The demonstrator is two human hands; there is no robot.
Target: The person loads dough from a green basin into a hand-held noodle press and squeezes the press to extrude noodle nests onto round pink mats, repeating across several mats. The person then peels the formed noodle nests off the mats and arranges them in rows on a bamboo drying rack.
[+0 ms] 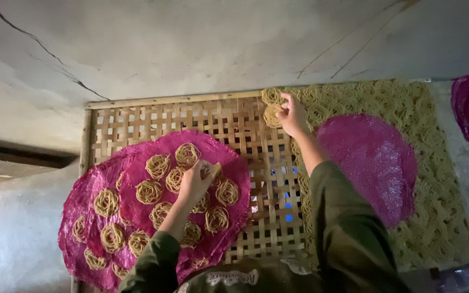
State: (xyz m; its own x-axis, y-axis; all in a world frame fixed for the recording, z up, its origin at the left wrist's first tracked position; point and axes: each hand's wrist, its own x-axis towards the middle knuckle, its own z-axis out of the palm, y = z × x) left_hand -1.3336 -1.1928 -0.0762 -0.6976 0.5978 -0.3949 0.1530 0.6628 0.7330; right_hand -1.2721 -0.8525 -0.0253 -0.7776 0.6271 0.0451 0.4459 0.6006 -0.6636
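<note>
Bamboo rack [137, 116]: round noodle nests [272, 115], axisless, under both hands.

Dim indoor light, soft shadows, slight motion blur, mild edge distortion

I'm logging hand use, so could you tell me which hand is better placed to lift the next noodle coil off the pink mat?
Probably the left hand: it already rests on the noodle coils.

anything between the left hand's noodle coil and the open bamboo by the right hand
Nothing visible. The left hand holds a noodle coil above the pink mat. Bare bamboo tray lies between it and the right hand, which is setting a coil beside the laid rows.
</note>
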